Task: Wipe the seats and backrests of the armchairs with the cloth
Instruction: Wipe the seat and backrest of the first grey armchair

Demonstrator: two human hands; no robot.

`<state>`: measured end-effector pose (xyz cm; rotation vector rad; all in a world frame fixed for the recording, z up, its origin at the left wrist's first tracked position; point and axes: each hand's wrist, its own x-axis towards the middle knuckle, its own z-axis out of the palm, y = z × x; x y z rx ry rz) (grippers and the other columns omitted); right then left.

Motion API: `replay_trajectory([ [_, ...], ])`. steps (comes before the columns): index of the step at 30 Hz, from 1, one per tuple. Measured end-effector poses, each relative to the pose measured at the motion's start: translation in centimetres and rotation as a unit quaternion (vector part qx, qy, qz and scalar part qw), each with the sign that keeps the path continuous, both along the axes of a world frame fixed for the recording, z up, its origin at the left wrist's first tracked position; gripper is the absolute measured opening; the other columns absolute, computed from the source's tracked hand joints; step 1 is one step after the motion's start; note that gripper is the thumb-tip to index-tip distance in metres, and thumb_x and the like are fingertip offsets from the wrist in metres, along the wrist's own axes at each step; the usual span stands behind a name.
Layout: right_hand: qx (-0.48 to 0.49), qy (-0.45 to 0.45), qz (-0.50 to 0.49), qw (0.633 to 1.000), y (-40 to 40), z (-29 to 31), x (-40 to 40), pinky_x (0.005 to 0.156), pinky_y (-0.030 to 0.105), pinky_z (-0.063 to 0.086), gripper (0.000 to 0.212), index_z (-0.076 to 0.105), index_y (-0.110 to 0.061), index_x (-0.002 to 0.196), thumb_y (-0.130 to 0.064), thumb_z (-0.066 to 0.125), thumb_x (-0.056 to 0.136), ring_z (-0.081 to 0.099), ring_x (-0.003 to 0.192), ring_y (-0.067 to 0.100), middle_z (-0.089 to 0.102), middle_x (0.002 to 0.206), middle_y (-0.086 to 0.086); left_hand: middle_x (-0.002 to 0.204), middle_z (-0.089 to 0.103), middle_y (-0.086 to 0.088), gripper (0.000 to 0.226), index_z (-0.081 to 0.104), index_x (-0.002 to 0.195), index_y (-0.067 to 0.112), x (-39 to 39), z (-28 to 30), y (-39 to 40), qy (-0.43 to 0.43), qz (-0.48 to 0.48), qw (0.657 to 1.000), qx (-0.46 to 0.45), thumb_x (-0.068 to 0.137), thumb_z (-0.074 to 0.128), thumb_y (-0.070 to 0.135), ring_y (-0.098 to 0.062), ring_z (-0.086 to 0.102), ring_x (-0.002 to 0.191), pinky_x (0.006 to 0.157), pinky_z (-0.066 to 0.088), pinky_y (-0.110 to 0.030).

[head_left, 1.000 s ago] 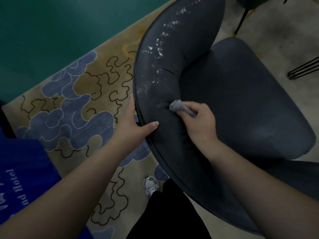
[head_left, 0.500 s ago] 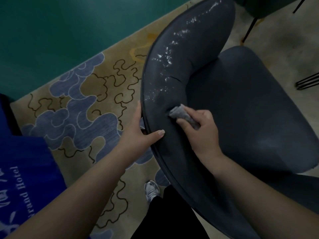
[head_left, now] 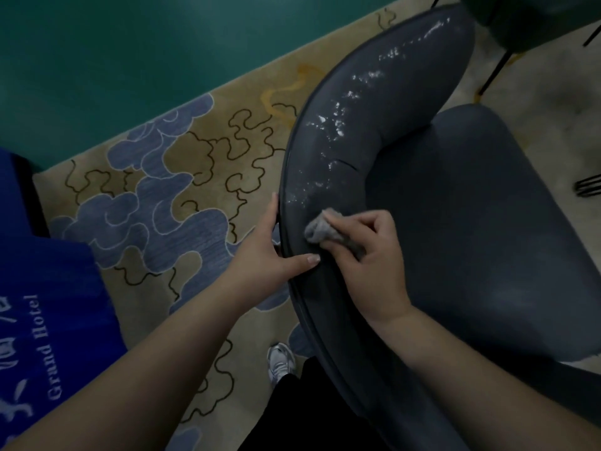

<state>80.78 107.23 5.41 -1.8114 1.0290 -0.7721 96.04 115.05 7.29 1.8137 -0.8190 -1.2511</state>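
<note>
A dark blue-grey armchair fills the right half of the view, its curved backrest (head_left: pixel 374 102) flecked with white marks and its seat (head_left: pixel 481 203) below. My right hand (head_left: pixel 367 265) is shut on a bunched grey cloth (head_left: pixel 320 230), pressing it against the inner face of the backrest near its top rim. My left hand (head_left: pixel 270 255) grips the backrest's outer rim, fingers behind it and thumb lying over the top edge, just left of the cloth.
A patterned beige and blue rug (head_left: pixel 169 196) covers the floor at left, with teal floor (head_left: pixel 130 53) beyond. A blue printed bag (head_left: pixel 42 314) sits lower left. My shoe (head_left: pixel 280 361) shows below the chair. Another chair (head_left: pixel 533 17) and black metal legs (head_left: pixel 588 187) stand at right.
My right hand has drawn the cloth a little toward the rim of the backrest, closer to my left thumb. The left hand keeps its hold on the rim.
</note>
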Motion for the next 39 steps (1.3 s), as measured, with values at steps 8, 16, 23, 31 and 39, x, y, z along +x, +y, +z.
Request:
replay_trajectory([
  [8,-0.095,0.065,0.098,0.989,-6.6,1.5,6.4,0.090,0.036,0.046,0.031,0.071,-0.019,0.111,-0.016,0.072,0.080,0.050,0.097,0.026,0.042,0.101,0.006,0.120,0.036,0.047,0.112,0.008,0.151,0.042,0.8,-0.1,0.1,0.081,-0.003,0.997,-0.001,0.073,0.081,0.009,-0.008,0.066,0.104,0.081,0.056,-0.027],
  [16,-0.139,0.079,0.161,0.974,-3.9,1.2,3.6,0.082,0.027,0.043,0.028,0.073,-0.018,0.106,-0.011,0.074,0.079,0.049,0.089,0.024,0.046,0.095,0.010,0.147,0.035,0.020,0.117,0.006,0.152,0.038,1.7,-0.4,0.1,0.111,-0.031,0.993,0.017,0.070,0.082,0.004,-0.010,0.062,0.112,0.092,0.054,-0.038],
  [23,-0.159,0.148,0.142,0.966,-7.8,2.5,8.5,0.084,0.027,0.038,0.022,0.074,-0.016,0.104,-0.020,0.069,0.083,0.045,0.094,0.029,0.046,0.098,0.013,0.129,0.044,0.036,0.099,0.026,0.137,0.047,3.1,-0.8,-1.4,0.115,-0.062,0.991,0.009,0.068,0.085,0.007,-0.008,0.063,0.109,0.087,0.055,-0.033],
  [31,-0.192,0.138,0.119,0.964,-6.6,1.9,6.1,0.079,0.031,0.041,0.025,0.075,-0.018,0.102,-0.012,0.073,0.078,0.049,0.086,0.032,0.049,0.090,0.014,0.139,0.049,0.014,0.109,0.021,0.150,0.033,4.7,-1.0,-2.9,0.110,-0.095,0.989,-0.007,0.067,0.086,0.008,-0.008,0.059,0.116,0.093,0.053,-0.040],
  [39,-0.113,0.066,-0.018,0.991,-4.6,0.1,5.1,0.083,0.034,0.048,0.035,0.063,-0.026,0.119,-0.020,0.065,0.085,0.050,0.088,0.021,0.041,0.094,0.008,0.154,0.025,0.020,0.120,0.002,0.152,0.040,8.0,-0.9,-7.1,0.075,-0.133,0.988,0.011,0.069,0.084,0.015,-0.017,0.059,0.117,0.093,0.053,-0.037],
])
